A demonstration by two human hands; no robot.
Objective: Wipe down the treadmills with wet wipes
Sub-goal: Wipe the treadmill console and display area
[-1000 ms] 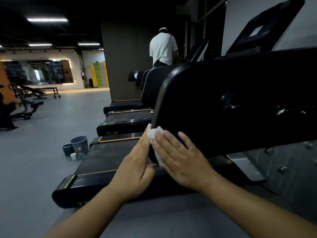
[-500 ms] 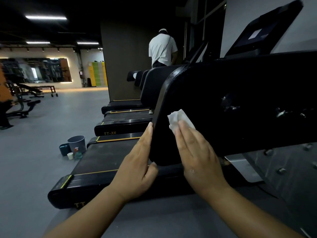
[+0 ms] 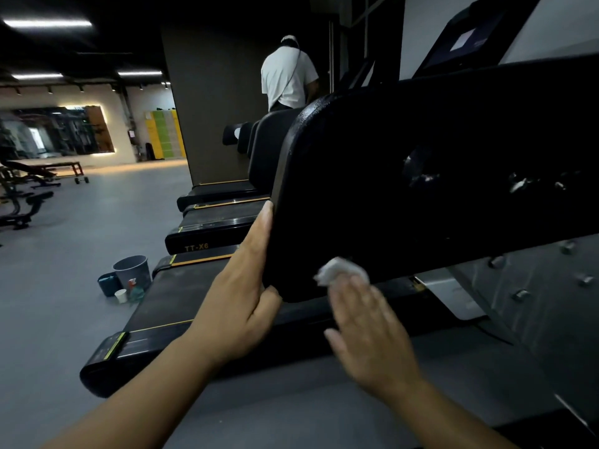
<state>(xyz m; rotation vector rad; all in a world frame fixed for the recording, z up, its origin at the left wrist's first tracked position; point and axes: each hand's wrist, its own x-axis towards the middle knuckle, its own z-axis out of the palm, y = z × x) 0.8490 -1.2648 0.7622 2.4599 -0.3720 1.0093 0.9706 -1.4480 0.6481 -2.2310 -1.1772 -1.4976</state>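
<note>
Wiping the near treadmill's black side panel [image 3: 421, 176] is the step in hand, and the task looks to be at an early or middle stage. The right hand [image 3: 369, 328], blurred with motion, has its fingers straight and flat, pressing the white wet wipe [image 3: 342, 270] against the panel's lower edge, just above those fingertips. The left hand [image 3: 240, 286] lies with straight fingers along the panel's rear edge, its thumb set against the bottom corner, bracing it and not clasping it. Pale flecks show on the panel well to the right of the right hand, so that stretch probably awaits the wipe. Likely also left are the console [image 3: 466, 40] high above the right hand, the belt deck [image 3: 168, 303] below the left hand, and at least 2 more treadmills [image 3: 207, 222] beyond the left fingertips; the pictures cannot say whether those are already clean. A grey bucket [image 3: 133, 270], a spray bottle [image 3: 134, 290] and a small cup [image 3: 121, 295] stand on the floor to the left of the left hand, and another person in a white shirt [image 3: 287, 76] stands far beyond both hands. Against 0.5 s ago, the wipe has dropped from the panel's face, level with the left fingertips, to its lower edge near the left thumb. The right hand has come down with it, while the left hand has kept its place.
</note>
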